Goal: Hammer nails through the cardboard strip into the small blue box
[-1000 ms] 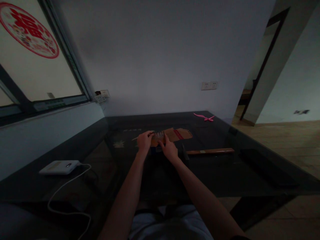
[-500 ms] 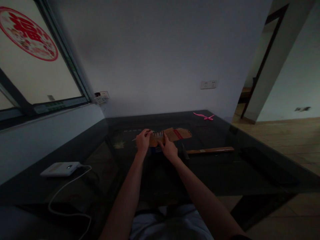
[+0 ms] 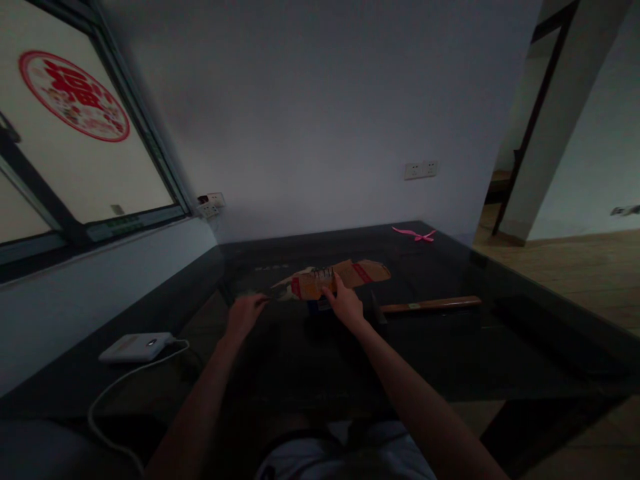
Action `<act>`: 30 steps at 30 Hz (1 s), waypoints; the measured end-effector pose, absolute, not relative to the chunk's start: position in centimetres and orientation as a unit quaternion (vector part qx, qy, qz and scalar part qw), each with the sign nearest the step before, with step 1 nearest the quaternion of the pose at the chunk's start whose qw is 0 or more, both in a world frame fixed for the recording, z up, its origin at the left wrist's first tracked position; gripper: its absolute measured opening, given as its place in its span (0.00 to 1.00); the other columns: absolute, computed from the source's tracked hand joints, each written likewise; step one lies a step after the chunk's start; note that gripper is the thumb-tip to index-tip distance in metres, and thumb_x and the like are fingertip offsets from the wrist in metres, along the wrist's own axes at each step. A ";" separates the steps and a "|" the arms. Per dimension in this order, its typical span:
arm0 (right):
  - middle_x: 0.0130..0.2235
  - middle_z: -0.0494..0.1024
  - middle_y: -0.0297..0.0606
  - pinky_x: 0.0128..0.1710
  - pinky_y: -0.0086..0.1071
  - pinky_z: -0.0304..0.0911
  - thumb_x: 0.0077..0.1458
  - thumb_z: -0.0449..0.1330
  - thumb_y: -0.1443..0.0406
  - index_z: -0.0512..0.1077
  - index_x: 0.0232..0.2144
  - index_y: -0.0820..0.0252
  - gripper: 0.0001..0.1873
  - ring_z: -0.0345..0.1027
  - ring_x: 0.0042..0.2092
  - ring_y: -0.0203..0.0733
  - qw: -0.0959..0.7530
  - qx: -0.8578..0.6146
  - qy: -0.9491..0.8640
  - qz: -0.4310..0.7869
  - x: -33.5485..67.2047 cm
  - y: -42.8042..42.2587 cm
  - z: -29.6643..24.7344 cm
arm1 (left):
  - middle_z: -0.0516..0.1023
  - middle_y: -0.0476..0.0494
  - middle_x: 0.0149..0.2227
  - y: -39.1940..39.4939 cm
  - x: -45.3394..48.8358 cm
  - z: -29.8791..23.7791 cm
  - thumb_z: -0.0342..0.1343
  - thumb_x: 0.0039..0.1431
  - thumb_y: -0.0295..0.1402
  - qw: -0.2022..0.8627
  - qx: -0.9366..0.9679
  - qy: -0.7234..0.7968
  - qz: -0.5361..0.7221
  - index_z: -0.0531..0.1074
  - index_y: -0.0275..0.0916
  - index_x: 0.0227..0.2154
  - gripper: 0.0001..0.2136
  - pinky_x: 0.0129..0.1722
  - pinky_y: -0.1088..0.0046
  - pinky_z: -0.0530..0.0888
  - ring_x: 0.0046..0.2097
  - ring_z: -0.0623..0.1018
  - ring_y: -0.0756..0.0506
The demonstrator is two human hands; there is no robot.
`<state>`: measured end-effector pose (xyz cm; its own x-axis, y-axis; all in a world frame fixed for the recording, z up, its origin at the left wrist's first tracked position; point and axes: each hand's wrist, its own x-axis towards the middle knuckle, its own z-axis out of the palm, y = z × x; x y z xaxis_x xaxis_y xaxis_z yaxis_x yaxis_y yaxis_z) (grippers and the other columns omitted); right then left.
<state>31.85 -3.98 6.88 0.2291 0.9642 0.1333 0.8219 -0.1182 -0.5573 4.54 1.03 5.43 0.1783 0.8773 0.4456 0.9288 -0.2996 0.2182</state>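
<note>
A flat piece of brown cardboard (image 3: pixel 350 275) with red markings lies on the dark glass table (image 3: pixel 450 347), with a row of small dark nails standing in it. My right hand (image 3: pixel 345 303) rests on its near edge, fingers pressed against the cardboard. My left hand (image 3: pixel 245 313) is off to the left of the cardboard, fingers curled in a pinch on something small that I cannot make out. A hammer (image 3: pixel 425 305) with a wooden handle lies just right of my right hand.
A white device (image 3: pixel 135 347) with a white cable sits at the table's left. A pink ribbon (image 3: pixel 415 233) lies at the far right corner. A dark flat object (image 3: pixel 540 327) lies at the right. A window stands on the left, a doorway on the right.
My left hand has left the cardboard and moved left and nearer to me, fingers pinched. My right hand stays on the cardboard. The view has shifted slightly.
</note>
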 end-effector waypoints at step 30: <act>0.45 0.75 0.51 0.42 0.41 0.62 0.59 0.41 0.46 0.45 0.64 0.56 0.36 0.69 0.46 0.52 0.243 -0.733 -0.624 0.121 32.0 -4.1 7.1 | 0.77 0.43 0.36 0.2 -0.9 1.6 0.52 0.55 0.36 -0.011 -0.807 -0.544 -0.229 0.74 0.39 0.42 0.13 0.36 0.71 0.72 0.36 0.76 0.46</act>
<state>32.00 -4.09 7.11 0.1926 0.9732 0.1258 0.8554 -0.1037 -0.5074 -0.91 0.17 1.63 0.3021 0.8834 0.3583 0.8736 -0.4070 0.2667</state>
